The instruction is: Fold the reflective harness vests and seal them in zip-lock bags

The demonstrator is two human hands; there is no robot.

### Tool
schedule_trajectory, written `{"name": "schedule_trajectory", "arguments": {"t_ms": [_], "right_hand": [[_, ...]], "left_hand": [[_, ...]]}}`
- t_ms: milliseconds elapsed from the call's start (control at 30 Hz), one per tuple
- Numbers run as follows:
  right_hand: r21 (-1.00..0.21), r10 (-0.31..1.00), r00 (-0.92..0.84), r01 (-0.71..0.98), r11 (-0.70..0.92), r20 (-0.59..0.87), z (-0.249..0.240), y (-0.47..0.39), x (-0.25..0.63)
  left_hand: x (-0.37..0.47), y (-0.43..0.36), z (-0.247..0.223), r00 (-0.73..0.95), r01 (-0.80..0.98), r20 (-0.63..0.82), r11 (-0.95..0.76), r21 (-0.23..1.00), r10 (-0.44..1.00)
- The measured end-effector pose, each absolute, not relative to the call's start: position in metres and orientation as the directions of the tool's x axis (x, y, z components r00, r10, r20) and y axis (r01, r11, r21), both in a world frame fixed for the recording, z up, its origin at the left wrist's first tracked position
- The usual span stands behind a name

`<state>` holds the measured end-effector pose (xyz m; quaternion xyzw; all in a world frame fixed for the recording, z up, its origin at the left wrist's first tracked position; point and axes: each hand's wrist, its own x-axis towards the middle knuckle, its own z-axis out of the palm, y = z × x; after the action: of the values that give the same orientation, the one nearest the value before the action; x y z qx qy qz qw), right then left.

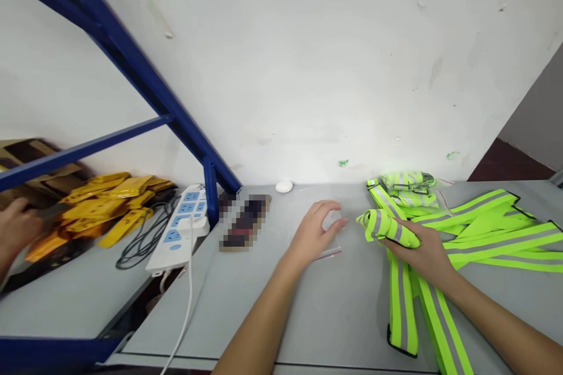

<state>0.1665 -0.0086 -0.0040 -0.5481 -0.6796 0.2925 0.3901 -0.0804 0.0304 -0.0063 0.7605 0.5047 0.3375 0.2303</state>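
My right hand [424,249] is wrapped round a rolled neon-yellow reflective strap [382,227] with a grey stripe, held just above the table. My left hand [317,229] rests low over the table to its left, thumb and fingers curved and apart. Beneath it lies a clear plastic zip bag [329,254], of which mainly the red seal line shows. Loose reflective straps [501,246] spread out flat behind and right of my right hand, some hanging toward the front edge. Beyond it, rolled straps in clear bags [409,184] are piled near the wall.
A white power strip [179,231] with a plugged-in cable lies at left, by a blue metal frame [132,64]. A blurred-out flat item [246,222] and a white oval object [284,186] sit near the wall. Farther left, another person's hand [20,225] is beside yellow packets [105,199].
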Motion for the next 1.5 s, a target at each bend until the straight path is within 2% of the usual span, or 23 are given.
{"name": "schedule_trajectory", "arguments": {"t_ms": [67, 167, 267, 367, 500, 667, 900, 1067, 1233, 1300, 1367, 1500], "right_hand": [[-0.852, 0.982, -0.112, 0.488, 0.188, 0.153, 0.001, -0.01, 0.163], [-0.888, 0.988, -0.139, 0.445, 0.12, 0.063, 0.003, -0.013, 0.162], [-0.925, 0.981, -0.192, 0.374, 0.065, -0.009, -0.001, -0.011, 0.166], [-0.951, 0.963, -0.267, 0.306, 0.04, -0.046, -0.007, -0.004, 0.174], [-0.966, 0.964, -0.26, 0.258, 0.019, -0.05, -0.011, 0.002, 0.181], [-0.957, 0.978, -0.179, 0.286, -0.049, -0.104, -0.006, -0.001, 0.176], [-0.907, 0.998, -0.056, 0.419, 0.035, 0.013, -0.004, -0.005, 0.166], [-0.905, 0.998, -0.059, 0.424, 0.036, 0.012, 0.004, -0.01, 0.169], [-0.888, 0.995, -0.04, 0.449, 0.1, 0.092, 0.008, -0.013, 0.171], [-0.883, 0.991, 0.022, 0.458, 0.106, 0.131, 0.009, -0.012, 0.174], [-0.89, 0.986, 0.099, 0.449, 0.077, 0.135, 0.011, -0.01, 0.179], [-0.889, 0.977, 0.193, 0.458, -0.005, 0.093, 0.015, -0.003, 0.193]], "left_hand": [[-0.058, 0.021, -0.005, 0.248, 0.435, 0.247, -0.335, 0.835, 0.937], [-0.032, 0.01, -0.004, 0.357, 0.245, 0.125, -0.223, 0.944, 0.926], [-0.024, 0.006, -0.006, 0.428, 0.117, -0.003, -0.052, 0.992, 0.904], [-0.023, 0.006, -0.011, 0.405, 0.069, -0.029, 0.001, 0.998, 0.914], [-0.019, 0.005, -0.016, 0.376, 0.139, -0.021, -0.034, 0.99, 0.926], [-0.015, 0.002, -0.013, 0.358, 0.314, 0.006, -0.127, 0.941, 0.934], [-0.014, 0.003, -0.015, 0.383, 0.504, 0.112, -0.309, 0.806, 0.917], [-0.013, 0.003, -0.01, 0.417, 0.552, 0.1, -0.339, 0.762, 0.903], [-0.037, 0.007, 0.011, 0.567, 0.538, 0.195, -0.539, 0.648, 0.8], [-0.057, 0.012, 0.015, 0.545, 0.571, 0.177, -0.518, 0.638, 0.819], [-0.08, 0.02, 0.014, 0.436, 0.669, 0.098, -0.395, 0.629, 0.895], [-0.116, 0.034, 0.001, 0.31, 0.824, 0.004, -0.271, 0.498, 0.951]]}}
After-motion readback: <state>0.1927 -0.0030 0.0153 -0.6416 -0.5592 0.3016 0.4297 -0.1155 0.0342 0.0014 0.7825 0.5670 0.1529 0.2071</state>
